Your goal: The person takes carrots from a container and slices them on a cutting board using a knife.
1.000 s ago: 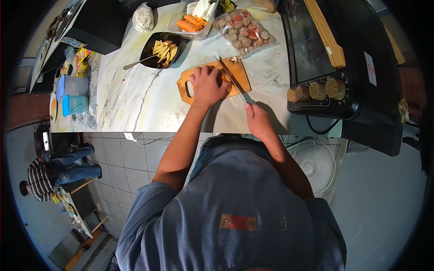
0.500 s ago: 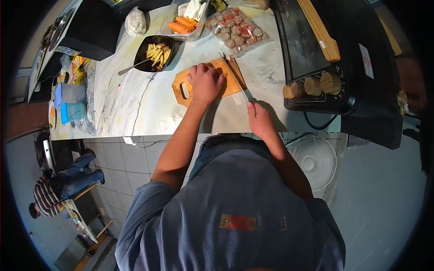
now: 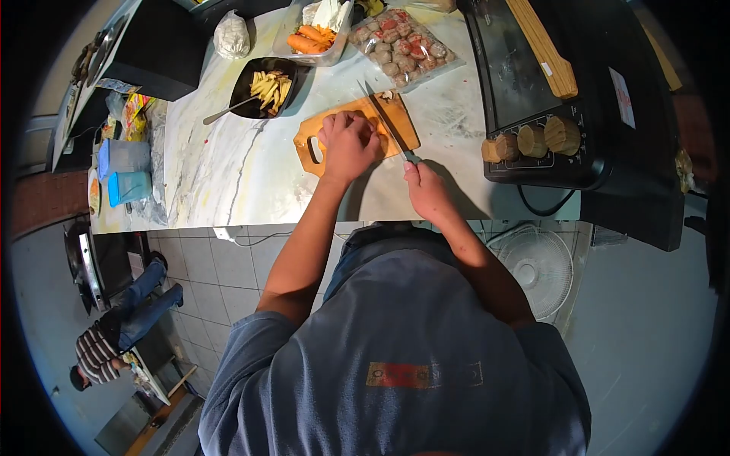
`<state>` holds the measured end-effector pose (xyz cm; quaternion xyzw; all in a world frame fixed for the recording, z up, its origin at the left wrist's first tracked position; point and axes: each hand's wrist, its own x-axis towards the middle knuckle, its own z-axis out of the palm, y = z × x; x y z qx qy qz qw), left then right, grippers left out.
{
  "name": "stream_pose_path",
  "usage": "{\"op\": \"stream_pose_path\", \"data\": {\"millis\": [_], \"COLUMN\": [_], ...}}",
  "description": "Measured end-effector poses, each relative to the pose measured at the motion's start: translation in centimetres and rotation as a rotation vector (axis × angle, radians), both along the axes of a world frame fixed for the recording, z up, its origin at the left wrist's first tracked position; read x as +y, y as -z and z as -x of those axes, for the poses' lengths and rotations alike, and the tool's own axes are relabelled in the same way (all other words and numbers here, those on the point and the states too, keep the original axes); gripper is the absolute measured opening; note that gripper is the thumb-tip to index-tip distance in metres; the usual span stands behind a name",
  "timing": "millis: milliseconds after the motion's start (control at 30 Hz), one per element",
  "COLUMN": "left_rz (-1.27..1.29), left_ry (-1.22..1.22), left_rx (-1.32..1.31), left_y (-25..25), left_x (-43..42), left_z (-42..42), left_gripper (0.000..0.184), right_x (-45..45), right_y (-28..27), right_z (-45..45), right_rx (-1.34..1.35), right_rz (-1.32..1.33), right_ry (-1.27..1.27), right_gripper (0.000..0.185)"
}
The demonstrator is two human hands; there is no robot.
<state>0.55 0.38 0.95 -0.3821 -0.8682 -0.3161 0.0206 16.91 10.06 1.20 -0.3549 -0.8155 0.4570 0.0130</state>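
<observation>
My left hand (image 3: pixel 350 146) rests on the wooden cutting board (image 3: pixel 404 128), its fingers bent together over something I cannot make out. My right hand (image 3: pixel 427 188) is closed round the handle of a knife (image 3: pixel 386 118), whose blade lies slantwise over the board, just right of my left fingers. A small pale scrap (image 3: pixel 388 95) is at the board's far edge. Beyond the board, to the left, a black bowl (image 3: pixel 242 85) holds pale cut strips (image 3: pixel 271 89) and a spoon (image 3: pixel 230 111).
A clear container (image 3: pixel 328 58) with carrots (image 3: pixel 310 39) and a bag of meatballs (image 3: pixel 403 52) stand at the back. A black appliance (image 3: pixel 601 91) is right, blue-lidded containers (image 3: pixel 131 188) left. Another person (image 3: pixel 103 346) is at lower left, away from the counter (image 3: pixel 228 182).
My right hand has moved slightly forward and left with the knife. My left hand stays on the board. The other person's position in view has shifted down and right.
</observation>
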Motion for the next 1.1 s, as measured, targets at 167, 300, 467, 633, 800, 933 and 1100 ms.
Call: {"op": "stream_pose_path", "data": {"millis": [167, 300, 467, 633, 800, 933, 1100], "left_rz": [-0.018, -0.017, -0.021, -0.017, -0.018, -0.011, -0.032], "left_ry": [0.125, 0.162, 0.18, 0.185, 0.157, 0.176, 0.153], "left_rx": [0.059, 0.136, 0.244, 0.303, 0.349, 0.304, 0.332], "left_y": [0.2, 0.3, 0.5, 1.1, 1.3, 1.7, 1.6], "left_x": [-0.2, -0.4, -0.7, -0.5, -0.5, -0.6, -0.5], "left_z": [0.3, 0.0, -0.6, -1.0, -1.1, -1.1, -1.2], "left_gripper": [0.015, 0.015, 0.016, 0.018, 0.017, 0.018, 0.018], "right_x": [0.1, -0.3, -0.2, -0.5, -1.0, -1.3, -1.6], "right_y": [-0.8, -0.7, -1.0, -1.1, -1.1, -0.9, -1.4], "right_z": [-0.5, -0.2, 0.0, 0.2, 0.6, 0.7, 0.9], "right_rx": [0.023, -0.004, -0.024, 0.029, -0.012, -0.008, -0.047], "right_rz": [0.017, 0.037, -0.028, -0.054, -0.077, -0.073, -0.053], "right_ry": [-0.021, -0.041, -0.019, 0.006, -0.026, -0.004, 0.019], "right_gripper": [0.042, 0.042, 0.043, 0.043, 0.045, 0.045, 0.044]}}
